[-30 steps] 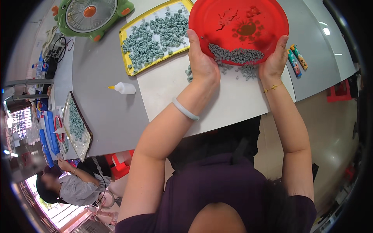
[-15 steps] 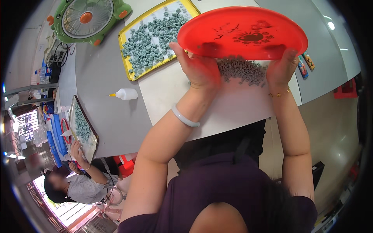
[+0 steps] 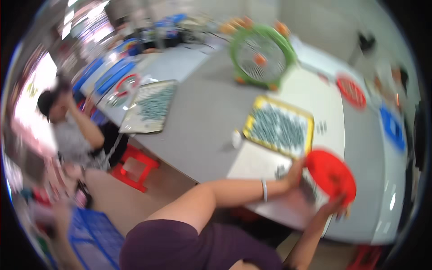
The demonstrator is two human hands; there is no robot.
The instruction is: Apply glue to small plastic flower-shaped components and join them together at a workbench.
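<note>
A round red tray (image 3: 325, 167) with a dark printed pattern is held tilted over the work table. My left hand (image 3: 294, 173) grips its left rim, with a pale bangle on that wrist. Gripping the near right rim is my right hand (image 3: 334, 205). Motion blur smears the fingers of both hands. Below the tray, partly hidden by it, lies a pile of small grey pieces (image 3: 308, 189) on a white sheet (image 3: 252, 163). Just beyond my left hand stands a yellow-rimmed tray (image 3: 311, 138) of blue-green pieces.
A green fan (image 3: 262, 56) stands at the far side, and a small white bottle (image 3: 236, 139) left of the yellow tray. Farther left, another person (image 3: 78, 130) sits by a second tray (image 3: 128, 127) of pieces. A red stool (image 3: 135, 173) is beneath the table edge.
The whole view has swung left and blurred, so table and tray appear lower and farther right. Both hands still hold the red tray. The other person's arm is now raised near the head.
</note>
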